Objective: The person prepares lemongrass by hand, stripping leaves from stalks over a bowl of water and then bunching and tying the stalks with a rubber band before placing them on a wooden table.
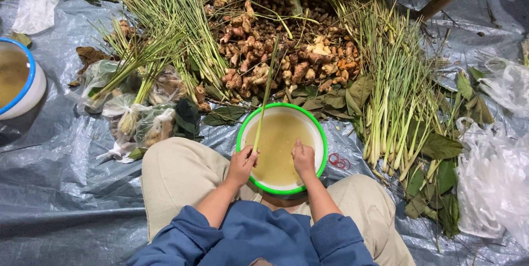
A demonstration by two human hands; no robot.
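Note:
A white bowl with a green rim (pixel 242 128) sits between my knees, filled with cloudy yellowish water (pixel 278 139). My left hand (pixel 242 162) grips the base of a long lemongrass stalk (pixel 264 98) that sticks up and away over the bowl's left side. My right hand (pixel 303 157) hovers over the water with fingers curled, thumb up; I cannot tell whether it pinches anything. Both sleeves are blue.
Piles of lemongrass lie at the left (pixel 160 29) and right (pixel 394 95), with ginger roots (pixel 275 51) between. Filled plastic bags (pixel 138 114), green leaves (pixel 441 147), red rubber bands (pixel 339 161), empty bags (pixel 496 183) and a blue-rimmed bucket (pixel 27 79) lie on the grey tarp (pixel 66 189).

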